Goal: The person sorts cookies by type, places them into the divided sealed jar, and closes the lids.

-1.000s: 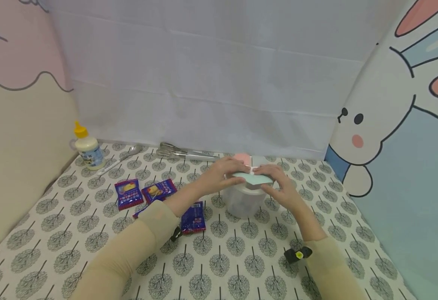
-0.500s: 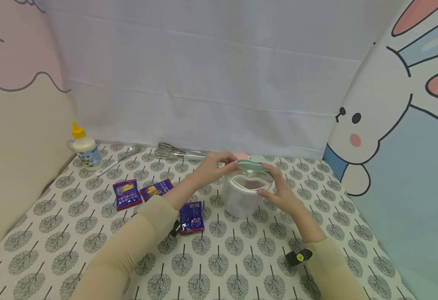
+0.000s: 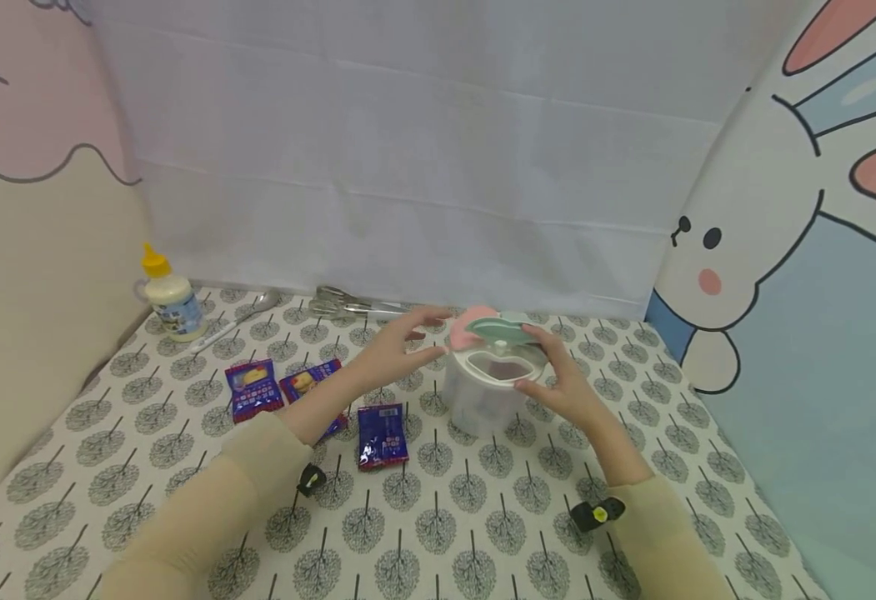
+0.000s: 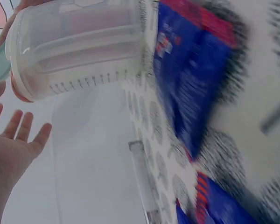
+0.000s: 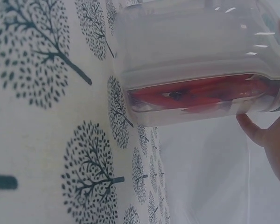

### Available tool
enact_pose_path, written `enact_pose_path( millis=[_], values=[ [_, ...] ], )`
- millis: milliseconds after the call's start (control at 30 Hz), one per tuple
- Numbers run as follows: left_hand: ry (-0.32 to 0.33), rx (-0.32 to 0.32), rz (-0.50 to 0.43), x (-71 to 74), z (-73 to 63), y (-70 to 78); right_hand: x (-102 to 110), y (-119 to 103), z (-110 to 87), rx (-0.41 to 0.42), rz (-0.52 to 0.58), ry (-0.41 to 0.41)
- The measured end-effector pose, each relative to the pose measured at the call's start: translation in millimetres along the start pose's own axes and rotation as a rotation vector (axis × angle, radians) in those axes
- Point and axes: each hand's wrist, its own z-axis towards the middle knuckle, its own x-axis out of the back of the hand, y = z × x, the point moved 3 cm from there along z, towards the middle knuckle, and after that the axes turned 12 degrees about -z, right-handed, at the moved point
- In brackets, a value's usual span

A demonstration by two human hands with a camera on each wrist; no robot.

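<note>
A clear plastic storage container (image 3: 483, 408) stands upright on the patterned cloth. Its front green flap lid (image 3: 503, 332) is tilted up, baring a curved opening in the white rim. A pink flap (image 3: 469, 327) lies behind it on the left. My right hand (image 3: 567, 382) grips the container's top right side, thumb at the rim and fingers by the raised flap. Left of the container, my left hand (image 3: 400, 354) holds nothing, its fingers spread and apart from it. Through the wall in the right wrist view, something red (image 5: 196, 93) shows in one compartment.
Several blue-purple snack packets (image 3: 382, 435) lie left of the container, one partly under my left arm. Behind are metal whisks or tongs (image 3: 347, 307), a long spoon (image 3: 235, 322) and a yellow-capped bottle (image 3: 173, 300). A white curtain (image 3: 407, 167) closes off the back.
The green flap has gone from near level under both hands to tilted up. My left hand has let go and drawn back left, uncovering the pink flap. My right hand stays at the container.
</note>
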Motion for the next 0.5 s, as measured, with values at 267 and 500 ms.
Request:
enact_pose_path(
  millis=[267, 500],
  values=[
    [-0.133, 0.137, 0.108, 11.8, -50.1, -22.3, -1, 1, 0.7, 0.007, 0.016, 0.002],
    [-0.230, 0.238, 0.261, 9.0, -84.7, -34.3, -1, 1, 1.8, 0.035, 0.026, 0.020]
  ],
)
